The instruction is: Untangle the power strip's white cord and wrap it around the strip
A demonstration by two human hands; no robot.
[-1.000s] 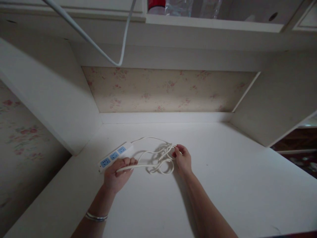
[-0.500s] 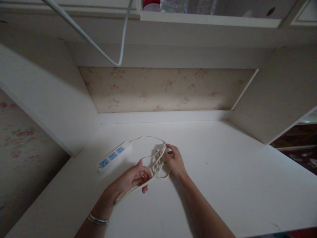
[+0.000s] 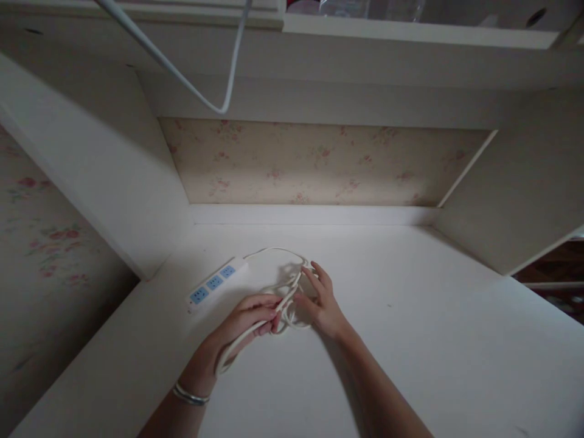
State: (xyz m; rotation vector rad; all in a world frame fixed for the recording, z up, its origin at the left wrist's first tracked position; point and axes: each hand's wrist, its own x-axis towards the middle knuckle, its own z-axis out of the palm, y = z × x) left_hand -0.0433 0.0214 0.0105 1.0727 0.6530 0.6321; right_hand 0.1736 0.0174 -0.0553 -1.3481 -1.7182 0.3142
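A white power strip (image 3: 213,283) with blue socket faces lies at a slant on the white desktop, left of my hands. Its off-white cable (image 3: 264,248) arcs from the strip's far end into a bundle of loops between my hands. My left hand (image 3: 253,316), with a bracelet at the wrist, is closed around several strands, and a loop hangs back along its wrist. At the bundle's right side is my right hand (image 3: 323,301), thumb and fingers apart around the loops, fingertips at the cable's upper bend. The cable's plug cannot be made out.
The white desktop (image 3: 410,340) sits in a nook between white side panels (image 3: 511,201), with floral wallpaper (image 3: 292,161) behind. A shelf (image 3: 410,33) with clear containers is overhead. A bent white rod or cord (image 3: 222,109) hangs at upper left.
My left hand has closed on the cable strands, its fingers having been loosely apart before. My right hand's fingers have spread from their pinch at the bundle's top. The view has shifted slightly.
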